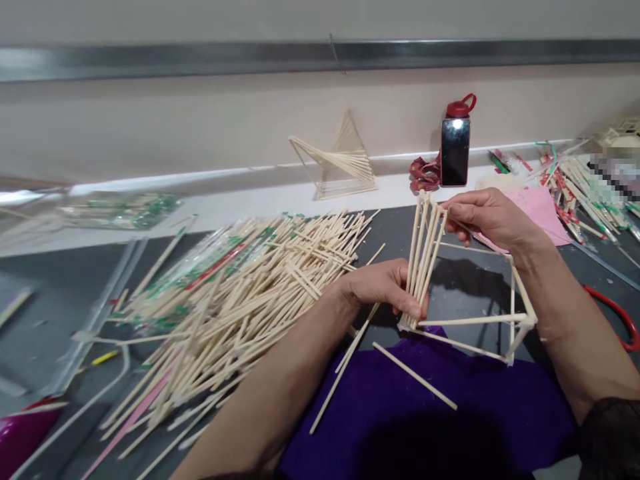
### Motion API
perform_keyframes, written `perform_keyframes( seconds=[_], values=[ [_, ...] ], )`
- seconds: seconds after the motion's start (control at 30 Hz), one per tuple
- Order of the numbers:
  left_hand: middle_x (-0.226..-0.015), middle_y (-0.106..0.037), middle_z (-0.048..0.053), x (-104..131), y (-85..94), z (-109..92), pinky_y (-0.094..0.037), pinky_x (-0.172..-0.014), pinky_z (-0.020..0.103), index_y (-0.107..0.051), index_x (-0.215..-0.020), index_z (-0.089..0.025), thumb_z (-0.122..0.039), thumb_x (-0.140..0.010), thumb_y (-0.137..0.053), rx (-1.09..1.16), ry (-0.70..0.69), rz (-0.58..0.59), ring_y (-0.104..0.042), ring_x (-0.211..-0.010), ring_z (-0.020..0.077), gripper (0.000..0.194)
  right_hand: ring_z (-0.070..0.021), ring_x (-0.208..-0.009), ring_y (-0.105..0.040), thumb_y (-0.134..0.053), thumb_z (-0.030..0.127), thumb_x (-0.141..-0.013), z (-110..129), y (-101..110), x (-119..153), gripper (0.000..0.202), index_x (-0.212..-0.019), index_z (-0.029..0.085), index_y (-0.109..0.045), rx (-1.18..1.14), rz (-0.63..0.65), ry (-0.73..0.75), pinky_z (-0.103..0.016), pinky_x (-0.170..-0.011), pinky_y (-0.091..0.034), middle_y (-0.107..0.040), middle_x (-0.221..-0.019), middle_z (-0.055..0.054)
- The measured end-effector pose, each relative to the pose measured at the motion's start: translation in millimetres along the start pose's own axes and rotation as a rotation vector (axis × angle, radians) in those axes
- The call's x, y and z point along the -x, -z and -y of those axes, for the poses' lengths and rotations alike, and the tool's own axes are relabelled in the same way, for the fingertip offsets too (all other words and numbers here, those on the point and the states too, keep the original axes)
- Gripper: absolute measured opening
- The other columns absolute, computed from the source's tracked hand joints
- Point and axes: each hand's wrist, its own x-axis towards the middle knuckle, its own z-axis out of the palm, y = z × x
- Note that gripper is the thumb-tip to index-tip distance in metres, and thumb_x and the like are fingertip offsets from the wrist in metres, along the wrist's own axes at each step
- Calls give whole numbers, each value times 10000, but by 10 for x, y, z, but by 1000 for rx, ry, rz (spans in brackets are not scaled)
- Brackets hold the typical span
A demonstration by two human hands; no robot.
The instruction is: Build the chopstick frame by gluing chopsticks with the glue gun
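Note:
A frame of joined wooden sticks (470, 321) is held up in front of me, with several sticks standing side by side at its left end. My left hand (387, 288) is closed round the lower part of those upright sticks, thumb in front. At their top right corner my right hand (480, 215) pinches the frame between thumb and fingers. Its bent fingers partly hide what they touch. Whitish lumps show at several joints. Below the frame lies a purple cloth (450, 420) with a loose stick (415, 375) on it.
Left of me spreads a large pile of sticks (260, 293), some in plastic wrappers. A finished-looking twisted stick model (345, 160) leans at the wall. A phone (455, 152) stands against a red-capped bottle (459, 107). Red-handled scissors (613, 313) and wrapped sticks (580, 193) lie right.

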Motion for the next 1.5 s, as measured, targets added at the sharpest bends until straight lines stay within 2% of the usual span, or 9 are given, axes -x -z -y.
perform_keyframes(
  seconds=[0.2,0.33,0.7,1.5],
  values=[
    [-639,-710,66,-16,-15,20,-414,-463,200,-766,-696,-156,-490,-618,-829,33,-9,-35,-604,-532,133,350,-34,-440,-419,-699,352,-814,-22,-8,-17,224,-737,143,-684,1,2,29,-163,-352,-302,-576,-623,22],
    [-632,-710,65,-6,-9,10,-382,-437,184,-769,-695,-151,-480,-613,-834,27,-1,-60,-575,-504,113,345,-33,-438,-406,-698,355,-805,-5,-24,-17,234,-704,145,-670,48,-39,32,-161,-346,-267,-564,-598,26],
    [-606,-694,46,-4,-59,-73,-379,-425,162,-766,-690,-148,-498,-604,-832,-15,18,-99,-571,-510,106,367,-43,-466,-420,-691,359,-796,5,-35,-16,247,-682,142,-664,107,-79,42,-164,-380,-288,-564,-602,14],
    [-618,-696,50,-15,-62,-68,-373,-423,162,-766,-693,-138,-504,-592,-835,-29,38,-132,-566,-513,102,385,-53,-451,-435,-679,341,-815,-26,-5,-28,255,-648,150,-655,182,-88,102,-176,-393,-306,-543,-549,19]
  ],
)
